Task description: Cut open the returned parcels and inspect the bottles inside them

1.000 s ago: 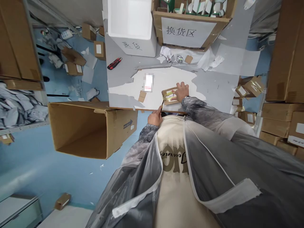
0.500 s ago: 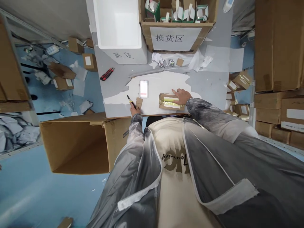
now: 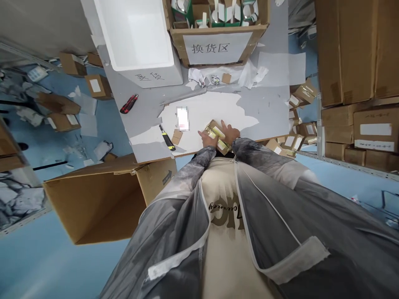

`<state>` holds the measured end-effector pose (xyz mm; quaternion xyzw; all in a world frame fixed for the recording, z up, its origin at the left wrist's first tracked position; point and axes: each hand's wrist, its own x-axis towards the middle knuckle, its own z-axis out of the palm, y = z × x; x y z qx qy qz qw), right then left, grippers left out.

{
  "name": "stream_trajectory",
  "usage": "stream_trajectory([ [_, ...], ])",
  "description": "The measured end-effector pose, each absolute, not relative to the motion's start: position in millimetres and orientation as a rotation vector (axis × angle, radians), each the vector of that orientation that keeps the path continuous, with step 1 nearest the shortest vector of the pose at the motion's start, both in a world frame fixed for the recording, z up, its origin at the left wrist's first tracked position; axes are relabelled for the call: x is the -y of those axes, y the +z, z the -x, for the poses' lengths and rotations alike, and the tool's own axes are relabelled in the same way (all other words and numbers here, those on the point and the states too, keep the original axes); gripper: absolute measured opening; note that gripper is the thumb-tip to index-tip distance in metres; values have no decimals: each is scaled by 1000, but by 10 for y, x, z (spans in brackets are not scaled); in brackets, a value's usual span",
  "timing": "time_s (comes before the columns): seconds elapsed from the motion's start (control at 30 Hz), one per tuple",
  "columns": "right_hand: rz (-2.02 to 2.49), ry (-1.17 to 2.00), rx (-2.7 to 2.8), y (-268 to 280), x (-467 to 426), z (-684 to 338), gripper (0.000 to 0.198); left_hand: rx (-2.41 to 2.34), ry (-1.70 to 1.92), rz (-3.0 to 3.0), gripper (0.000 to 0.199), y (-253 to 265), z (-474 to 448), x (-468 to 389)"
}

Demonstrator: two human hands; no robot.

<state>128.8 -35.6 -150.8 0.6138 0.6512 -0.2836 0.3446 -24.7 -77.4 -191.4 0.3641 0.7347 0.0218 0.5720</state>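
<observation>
A small taped cardboard box (image 3: pixel 214 126) lies tilted at the table's front edge, its label and shiny tape facing up. My left hand (image 3: pixel 209 140) is closed on its left part, index finger pointing outward. My right hand (image 3: pixel 230 133) grips the opposite side, with some fingers stretched past the box. To the left, a black and yellow utility knife (image 3: pixel 167 138) rests on the table, out of my hands. Between it and the box are a small cardboard piece (image 3: pixel 177 136) and a phone (image 3: pixel 183 118) with a lit screen.
A red and black utility knife (image 3: pixel 129 104) lies at the table's left. Behind stand a white foam box (image 3: pixel 158 74) and a labelled carton (image 3: pixel 218 45) holding small boxes. A large open carton (image 3: pixel 102 203) is below left. Stacked boxes (image 3: pixel 374 128) line the right.
My left hand has put down the black and yellow knife and moved right onto the small box. The box has turned and come nearer to me, and the view has shifted.
</observation>
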Motion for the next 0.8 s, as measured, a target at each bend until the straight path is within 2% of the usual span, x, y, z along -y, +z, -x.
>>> stream_trajectory([
  [0.13,-1726,-764,-1634,-1503,471,-1130,108,-1807,-33,-711,147,-1906,180,602],
  [0.23,-1852,-854,-1611,-1498,528,-1066,91,-1742,30,-796,143,-1927,302,453],
  [0.37,-2001,-959,-1543,-1506,553,-1043,61,-1681,58,-997,124,-1928,401,323],
  [0.5,-2133,-991,-1483,-1545,523,-1175,45,-1690,-42,-1184,108,-1921,520,264],
  [0.57,-2189,-1191,-1463,-1562,505,-1326,38,-1616,-37,-1255,104,-1955,719,243],
  [0.67,-2179,-1621,-1387,-1585,472,-1544,37,-1464,38,-1348,89,-2059,1152,225],
  [0.8,-2215,-1690,-1355,-1656,410,-1568,41,-1329,149,-1295,82,-2194,1607,196],
])
